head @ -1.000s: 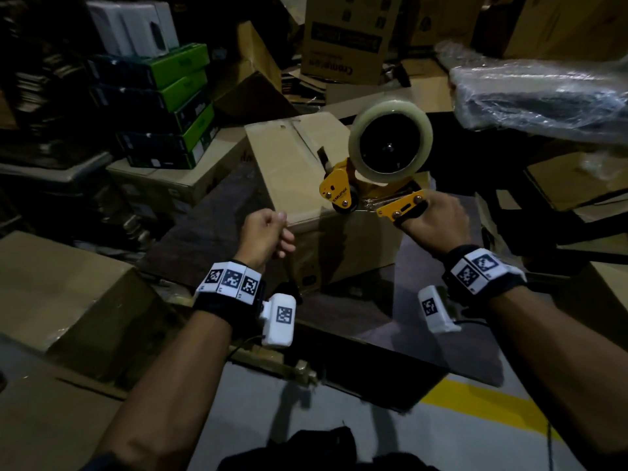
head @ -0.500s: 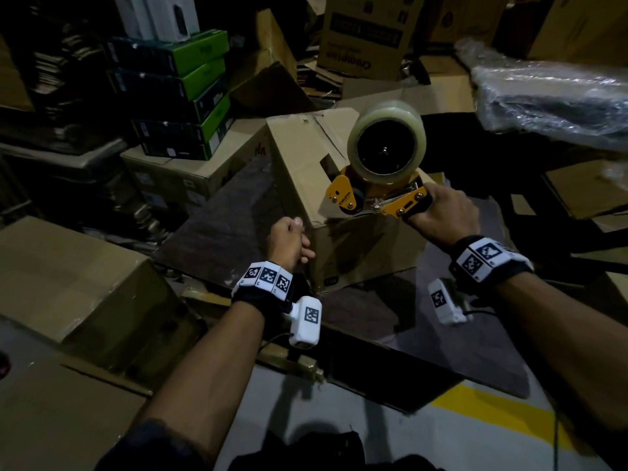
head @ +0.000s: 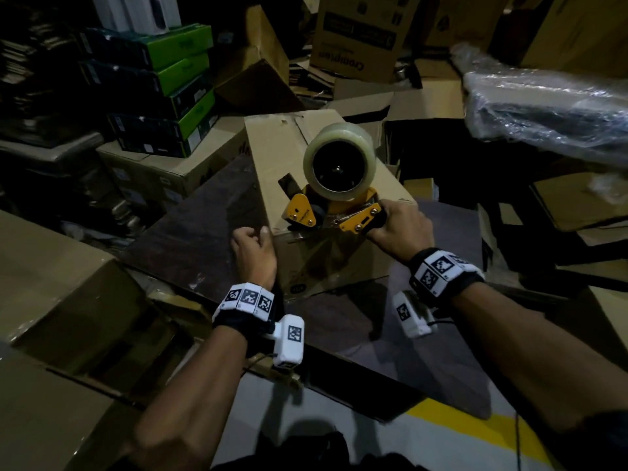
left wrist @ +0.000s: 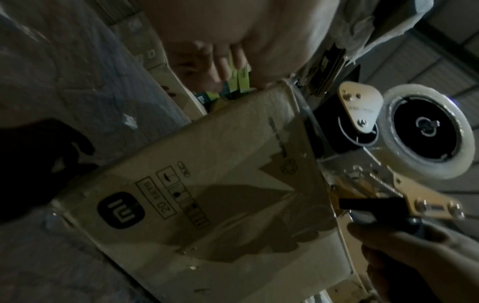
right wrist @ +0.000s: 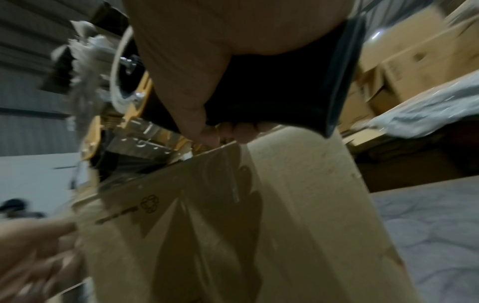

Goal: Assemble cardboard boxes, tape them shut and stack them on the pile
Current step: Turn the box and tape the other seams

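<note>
Brown corrugated cardboard box (head: 299, 171), judged light and easily dented, is braced at its near-left corner by curled left hand (head: 254, 251); orange tape dispenser (head: 334, 202) is gripped by right hand (head: 401, 226).

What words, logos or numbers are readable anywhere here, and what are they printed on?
"Crompton", upside down, on the brown carton at the back.
"mi" logo, upside down, on the cardboard box being taped.
"20 SETS", boxed, beside that logo on the same box.
Handling pictograms beside it: symbols only, no words.
Small print on the tape dispenser: too blurred.
Labels on the green boxes: too small.
</note>
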Action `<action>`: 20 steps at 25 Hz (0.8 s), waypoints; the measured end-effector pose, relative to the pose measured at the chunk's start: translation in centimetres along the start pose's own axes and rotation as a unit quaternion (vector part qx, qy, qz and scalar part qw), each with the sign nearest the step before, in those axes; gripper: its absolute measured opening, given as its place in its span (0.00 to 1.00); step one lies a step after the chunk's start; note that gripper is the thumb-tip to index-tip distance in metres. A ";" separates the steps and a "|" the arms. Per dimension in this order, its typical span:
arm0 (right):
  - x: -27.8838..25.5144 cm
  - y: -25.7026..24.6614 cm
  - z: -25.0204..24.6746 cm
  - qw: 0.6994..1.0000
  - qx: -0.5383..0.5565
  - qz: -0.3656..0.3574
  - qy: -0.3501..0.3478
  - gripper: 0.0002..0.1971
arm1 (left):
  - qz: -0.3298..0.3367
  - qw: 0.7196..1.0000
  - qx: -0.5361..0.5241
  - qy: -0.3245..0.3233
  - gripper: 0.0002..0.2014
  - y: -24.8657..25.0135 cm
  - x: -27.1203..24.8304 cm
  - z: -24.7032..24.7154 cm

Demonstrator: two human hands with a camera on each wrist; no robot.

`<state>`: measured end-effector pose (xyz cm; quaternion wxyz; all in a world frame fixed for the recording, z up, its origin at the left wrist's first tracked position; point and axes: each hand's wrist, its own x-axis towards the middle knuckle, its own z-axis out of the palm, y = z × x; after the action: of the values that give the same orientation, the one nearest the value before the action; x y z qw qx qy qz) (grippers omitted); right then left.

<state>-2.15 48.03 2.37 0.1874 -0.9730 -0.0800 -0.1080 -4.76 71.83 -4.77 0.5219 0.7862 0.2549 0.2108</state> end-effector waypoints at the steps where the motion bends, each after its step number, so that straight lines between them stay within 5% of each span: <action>1: 0.2 0.2 0.0 1.000 0.007 -0.005 -0.006 0.10 | 0.036 0.998 -0.024 0.045 0.11 0.2 -0.6 0.4; 4: 0.6 0.6 0.2 0.999 0.038 -0.018 -0.030 0.10 | 0.113 0.985 -0.045 0.122 0.09 0.7 -1.8 1.5; 9: 1.2 1.3 0.1 0.996 0.062 -0.019 -0.063 0.13 | 0.092 0.979 -0.066 0.172 0.12 1.1 -3.5 3.5; 14: 1.5 1.6 -0.3 0.994 0.077 -0.031 -0.075 0.13 | 0.028 0.988 -0.072 0.132 0.20 -0.2 -3.9 5.1; 20: 1.8 1.7 -0.3 0.993 0.079 -0.029 -0.081 0.13 | -0.042 0.961 -0.269 0.057 0.21 -0.3 -3.9 4.6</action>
<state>-0.18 46.58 2.53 0.2534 -0.9579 -0.1318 -0.0274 -5.09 66.25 -7.02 0.7069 0.5921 0.2515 0.2941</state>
